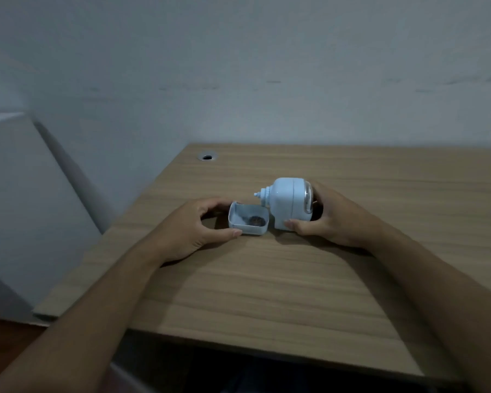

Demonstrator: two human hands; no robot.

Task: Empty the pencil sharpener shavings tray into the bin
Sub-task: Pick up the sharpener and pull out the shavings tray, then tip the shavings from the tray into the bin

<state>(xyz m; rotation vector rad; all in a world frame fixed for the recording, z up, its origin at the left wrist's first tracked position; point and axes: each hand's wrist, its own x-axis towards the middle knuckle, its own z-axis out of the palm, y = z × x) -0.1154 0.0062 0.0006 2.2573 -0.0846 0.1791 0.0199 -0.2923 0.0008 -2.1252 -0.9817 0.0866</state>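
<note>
A pale blue pencil sharpener stands on the wooden desk, its nozzle pointing left. My right hand grips its right side and base. Just left of it sits the small shavings tray, pulled out of the sharpener, with dark shavings lying inside. My left hand holds the tray between thumb and fingers at its left end. No bin is in view.
A round cable hole sits at the desk's far left corner. The desk's left edge runs diagonally beside a white panel. A pale wall stands behind the desk. Dark floor shows below the near edge.
</note>
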